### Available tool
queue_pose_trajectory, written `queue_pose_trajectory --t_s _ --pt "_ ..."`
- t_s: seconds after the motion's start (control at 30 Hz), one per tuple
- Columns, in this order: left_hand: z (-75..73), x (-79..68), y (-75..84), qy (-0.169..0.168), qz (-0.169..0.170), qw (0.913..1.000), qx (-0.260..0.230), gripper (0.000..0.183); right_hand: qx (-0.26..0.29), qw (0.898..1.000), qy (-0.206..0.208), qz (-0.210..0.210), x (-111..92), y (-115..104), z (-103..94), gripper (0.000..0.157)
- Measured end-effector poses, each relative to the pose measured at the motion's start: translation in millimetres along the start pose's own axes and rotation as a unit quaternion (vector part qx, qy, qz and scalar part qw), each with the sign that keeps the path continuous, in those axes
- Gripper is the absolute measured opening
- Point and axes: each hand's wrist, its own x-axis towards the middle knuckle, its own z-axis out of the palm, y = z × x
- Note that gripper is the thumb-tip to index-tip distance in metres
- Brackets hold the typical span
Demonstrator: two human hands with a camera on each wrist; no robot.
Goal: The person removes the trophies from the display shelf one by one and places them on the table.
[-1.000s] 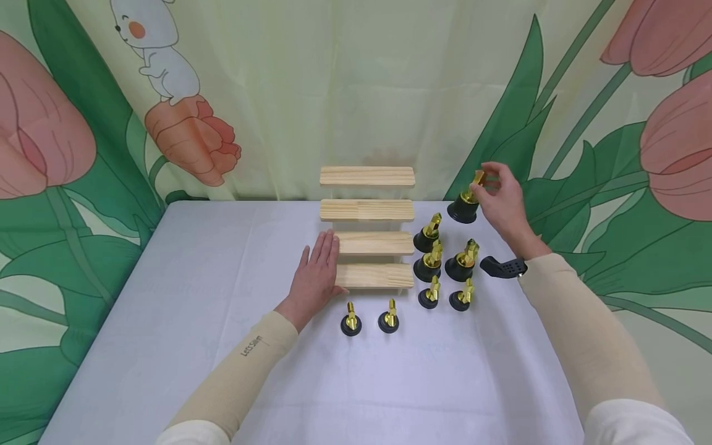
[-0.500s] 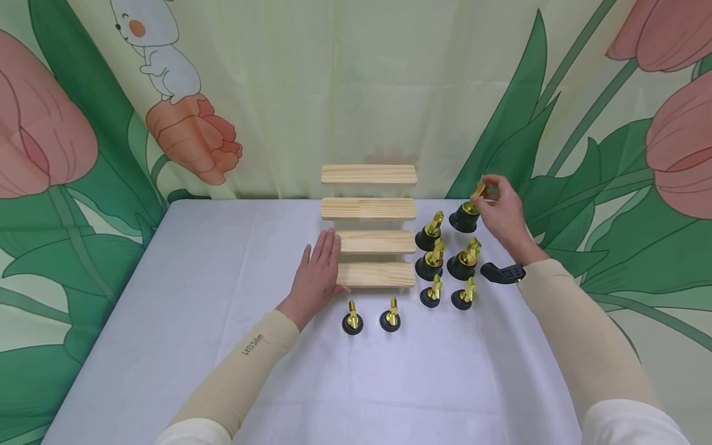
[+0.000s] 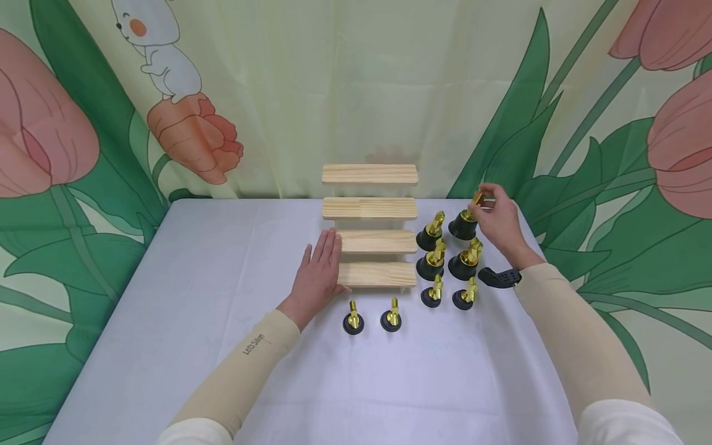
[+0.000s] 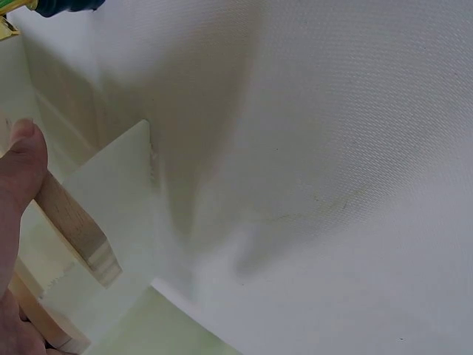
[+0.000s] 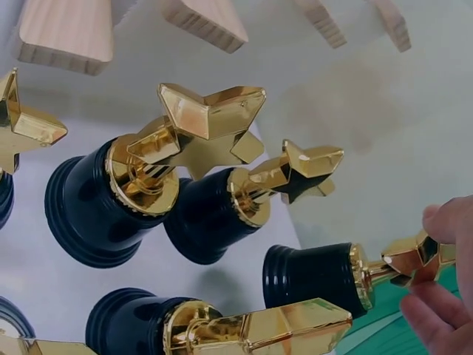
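Note:
My right hand [image 3: 500, 224] pinches the gold star of a trophy [image 3: 462, 226] with a black base, at the back right of the table. In the right wrist view, that trophy's base [image 5: 310, 277] appears upright beside the others, with thumb and fingers at its star. My left hand [image 3: 316, 275] rests with straight fingers along the left ends of the lower boards of a stepped wooden shelf [image 3: 378, 241]. In the left wrist view, the thumb [image 4: 26, 159] touches one board end [image 4: 77, 233]; the other fingers are partly out of frame.
Several more star trophies stand right of the shelf, among them a large one [image 3: 465, 262] and a small one [image 3: 464, 296]. Two small trophies, left [image 3: 353, 319] and right [image 3: 391, 317], stand before the shelf. A printed curtain [image 3: 289, 93] hangs behind the white-covered table [image 3: 222, 259].
My right hand has lowered the trophy and brought it slightly nearer, into line behind the other trophies in the right column. The left hand stays at the shelf.

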Motion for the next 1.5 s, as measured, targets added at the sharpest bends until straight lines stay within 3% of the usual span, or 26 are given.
queue_pose_trajectory --t_s 0.47,0.87,1.5 --pt "-0.2 1.8 0.7 -0.013 -0.004 0.9999 0.0 0.12 -0.006 1.0 -0.011 0.011 -3 9 6.3 0.057" --pt "0.8 1.6 0.2 -0.004 0.0 1.0 0.009 0.12 -0.015 1.0 -0.016 0.017 -1 15 12.1 0.058" --pt "2.4 2.0 -0.1 -0.003 -0.001 0.9999 0.014 0.122 -0.027 0.998 -0.042 0.024 -4 25 17.5 0.051"
